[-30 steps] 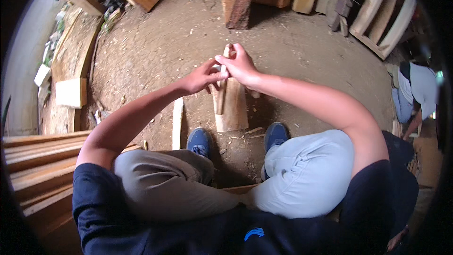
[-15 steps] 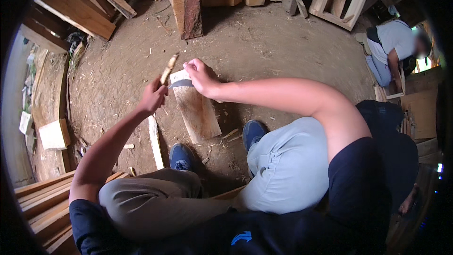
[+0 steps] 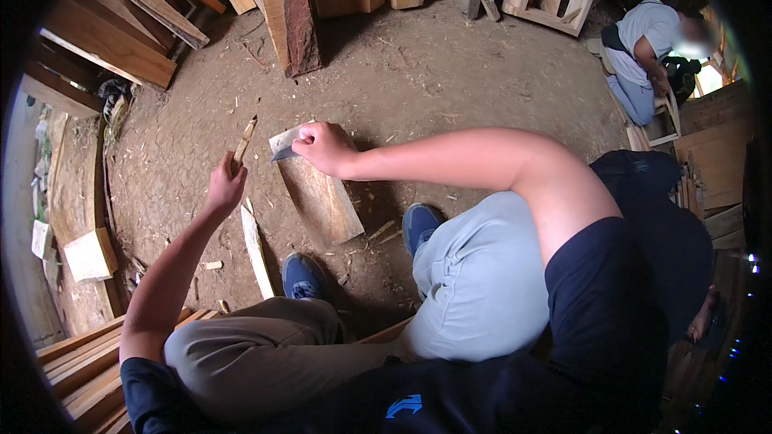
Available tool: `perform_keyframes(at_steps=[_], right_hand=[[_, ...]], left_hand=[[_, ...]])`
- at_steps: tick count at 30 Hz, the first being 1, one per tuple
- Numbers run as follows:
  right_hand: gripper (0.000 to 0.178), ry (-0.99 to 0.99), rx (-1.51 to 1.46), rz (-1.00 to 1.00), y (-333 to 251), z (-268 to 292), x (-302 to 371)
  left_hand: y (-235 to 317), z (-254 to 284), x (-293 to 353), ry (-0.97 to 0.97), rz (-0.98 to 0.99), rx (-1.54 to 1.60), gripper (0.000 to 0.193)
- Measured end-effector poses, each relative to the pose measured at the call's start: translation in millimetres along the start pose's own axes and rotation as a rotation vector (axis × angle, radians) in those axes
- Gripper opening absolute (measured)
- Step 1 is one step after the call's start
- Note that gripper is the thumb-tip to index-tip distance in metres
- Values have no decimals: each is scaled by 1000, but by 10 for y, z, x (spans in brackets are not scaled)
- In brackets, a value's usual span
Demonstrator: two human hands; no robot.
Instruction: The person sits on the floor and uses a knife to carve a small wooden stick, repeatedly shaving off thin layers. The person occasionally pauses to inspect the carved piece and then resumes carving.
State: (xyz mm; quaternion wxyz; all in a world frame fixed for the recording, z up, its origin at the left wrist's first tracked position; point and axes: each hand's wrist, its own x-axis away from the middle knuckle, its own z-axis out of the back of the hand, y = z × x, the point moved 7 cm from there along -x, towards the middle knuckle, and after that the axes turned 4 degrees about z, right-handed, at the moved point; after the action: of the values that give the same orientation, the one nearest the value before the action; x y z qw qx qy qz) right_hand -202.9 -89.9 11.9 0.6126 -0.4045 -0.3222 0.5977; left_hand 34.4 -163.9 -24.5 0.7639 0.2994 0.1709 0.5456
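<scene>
My left hand (image 3: 227, 183) is closed around a short, pale wooden stick (image 3: 244, 141), its narrow, darker tip pointing up and away from me. My right hand (image 3: 326, 151) makes a fist around a knife; only its grey blade (image 3: 284, 153) shows, pointing left, and the handle is hidden in the fingers. Under the blade and fist is a thick wooden block (image 3: 326, 205), with a pale end and a browner long face. Stick and blade are apart, with a gap of bare ground between the two hands.
A long pale wood strip (image 3: 256, 249) lies left of my shoes. Wood shavings litter the dirt floor (image 3: 450, 72). Boards (image 3: 121, 40) lean at the far left, a thick beam (image 3: 289, 24) at the back. Stacked planks (image 3: 88, 370) lie near left. Another person (image 3: 643, 48) crouches far right.
My left hand has moved left with the stick, away from the blade. The right hand has turned into a tighter fist over the block. The whole view has shifted slightly.
</scene>
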Motion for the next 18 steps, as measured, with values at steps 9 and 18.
perform_keyframes(at_steps=[9, 18], right_hand=[[11, 56, -83, 12, 81, -17, 43], [13, 38, -82, 25, 97, 5, 66]], left_hand=[[92, 40, 39, 18, -62, -125, 23], [181, 82, 63, 40, -78, -115, 25]])
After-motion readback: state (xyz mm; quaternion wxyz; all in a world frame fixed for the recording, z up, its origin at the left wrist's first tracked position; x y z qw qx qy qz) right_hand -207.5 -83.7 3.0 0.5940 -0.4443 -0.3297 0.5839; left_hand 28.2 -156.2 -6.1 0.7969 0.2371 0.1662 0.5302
